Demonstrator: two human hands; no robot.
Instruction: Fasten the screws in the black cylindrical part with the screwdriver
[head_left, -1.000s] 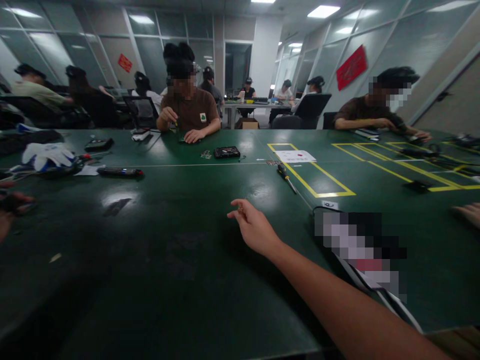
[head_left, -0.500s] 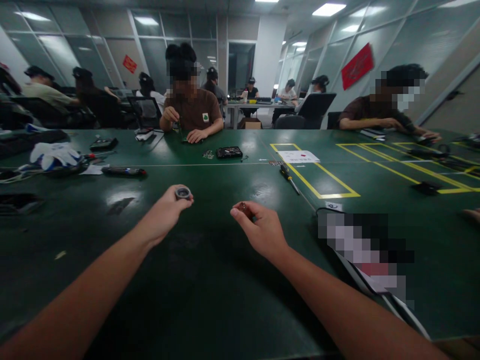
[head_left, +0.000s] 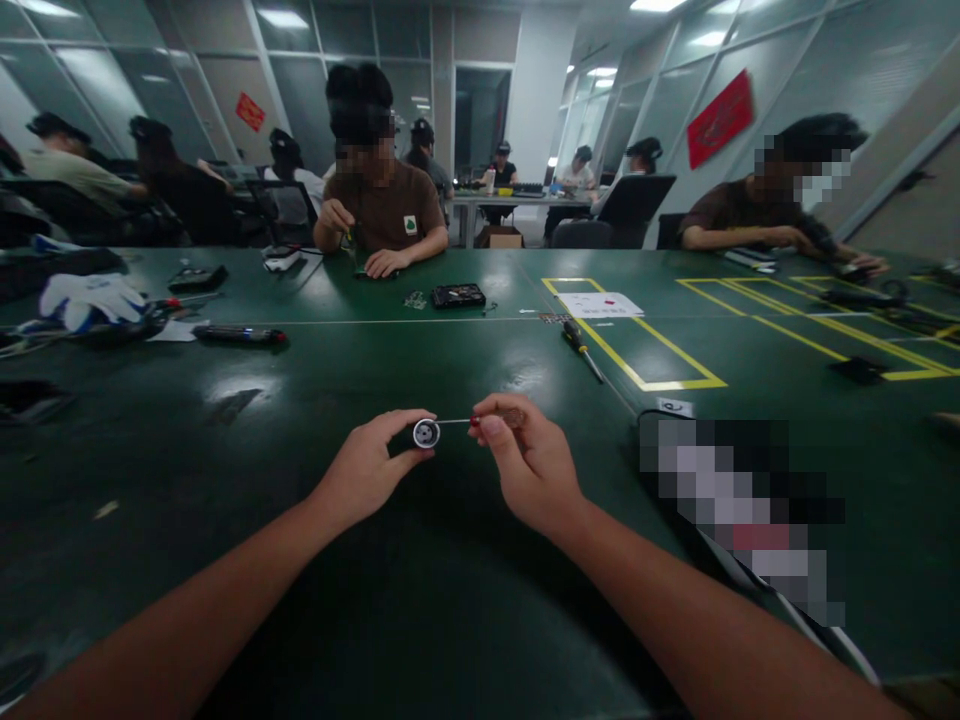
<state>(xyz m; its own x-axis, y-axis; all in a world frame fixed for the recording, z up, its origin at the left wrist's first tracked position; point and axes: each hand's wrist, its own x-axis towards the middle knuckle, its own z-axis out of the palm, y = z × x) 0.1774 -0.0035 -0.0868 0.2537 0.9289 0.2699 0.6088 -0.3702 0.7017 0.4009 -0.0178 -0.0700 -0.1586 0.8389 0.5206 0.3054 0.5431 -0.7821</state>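
Left hand [head_left: 367, 470]: fingers pinching a small round disc [head_left: 426, 433], held just above the bench [head_left: 300, 560]. Right hand [head_left: 529, 465]: fingers clenched on a thin tool [head_left: 480, 420], red-tipped, its shaft reaching the disc. Screwdriver [head_left: 581, 347]: lying farther back, beside the yellow tape [head_left: 645, 384].

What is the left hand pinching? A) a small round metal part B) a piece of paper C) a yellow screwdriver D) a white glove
A: the left hand pinches a small round metal part between thumb and fingers, with the thin tool from the right hand pointing at it.
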